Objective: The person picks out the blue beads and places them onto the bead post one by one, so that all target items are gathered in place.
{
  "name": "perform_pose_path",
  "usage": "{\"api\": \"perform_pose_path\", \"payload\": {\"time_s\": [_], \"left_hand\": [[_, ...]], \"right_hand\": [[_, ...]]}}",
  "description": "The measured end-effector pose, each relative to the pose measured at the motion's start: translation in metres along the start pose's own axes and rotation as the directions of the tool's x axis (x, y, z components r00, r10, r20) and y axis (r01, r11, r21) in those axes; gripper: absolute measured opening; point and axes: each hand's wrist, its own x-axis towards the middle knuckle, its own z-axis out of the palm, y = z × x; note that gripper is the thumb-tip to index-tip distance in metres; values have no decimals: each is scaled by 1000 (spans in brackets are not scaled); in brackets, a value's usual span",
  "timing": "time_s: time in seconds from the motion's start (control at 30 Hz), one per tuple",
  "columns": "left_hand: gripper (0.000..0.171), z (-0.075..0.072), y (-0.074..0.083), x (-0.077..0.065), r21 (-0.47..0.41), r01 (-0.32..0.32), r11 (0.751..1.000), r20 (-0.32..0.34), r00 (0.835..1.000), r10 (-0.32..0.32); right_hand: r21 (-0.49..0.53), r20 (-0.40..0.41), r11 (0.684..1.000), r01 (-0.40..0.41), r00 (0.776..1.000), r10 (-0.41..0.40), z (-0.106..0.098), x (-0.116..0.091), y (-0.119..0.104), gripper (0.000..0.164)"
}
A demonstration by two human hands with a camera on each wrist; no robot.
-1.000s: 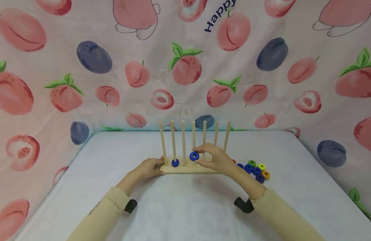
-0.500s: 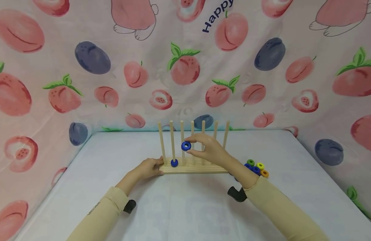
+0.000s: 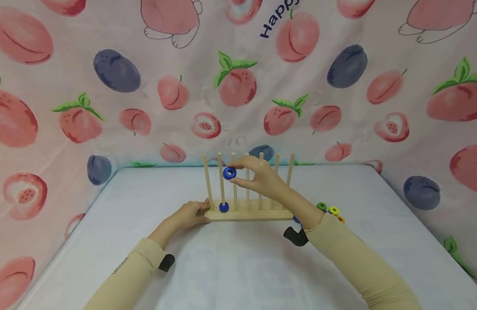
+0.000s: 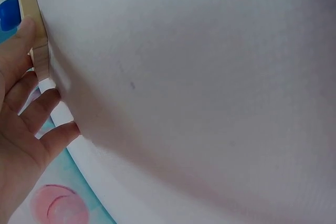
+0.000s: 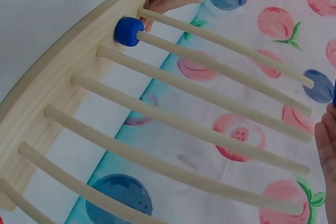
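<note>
A wooden base [image 3: 250, 215] carries several upright pegs. My left hand [image 3: 189, 214] grips its left end, thumb [image 4: 22, 36] on the front face and the other fingers spread around the end. One blue bead [image 3: 224, 207] sits low on the second peg from the left, down at the wood. My right hand [image 3: 263, 177] pinches a blue ring bead [image 3: 226, 177] between thumb and fingers, its hole facing the head camera. That bead is held high, just right of the second peg's upper part. Only its edge shows in the right wrist view, by the fingertips [image 5: 323, 135].
Right of the base lie loose beads, partly hidden by the right forearm: a green bead [image 3: 321, 203], a yellow bead [image 3: 338, 211], an orange one and blue ones. A white cloth [image 3: 222, 267] covers the table. A fruit-print curtain [image 3: 145, 94] hangs behind.
My right hand has moved left and upward with the blue ring bead, from in front of the middle pegs to beside the second peg. My left hand stays on the base.
</note>
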Motion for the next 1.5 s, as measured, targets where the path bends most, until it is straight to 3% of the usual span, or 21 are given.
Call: {"api": "perform_pose_path", "payload": {"time_s": [0.27,0.93,1.17,1.5], "left_hand": [[50,-1,0,0,2,23,1000,10,1000,-23],[50,1,0,-1,9,23,1000,-11,1000,-23],[50,-1,0,0,29,8,1000,-15,1000,-8],[50,1,0,-1,16,7,1000,-19,1000,-6]], "right_hand": [[-6,6,999,-45,999,45,5,10,-1,36],[-51,-63,998,-43,997,40,13,37,8,35],[-31,-54,991,-127,991,125,13,43,8,36],[-30,-47,962,-270,962,268,15,46,5,38]]}}
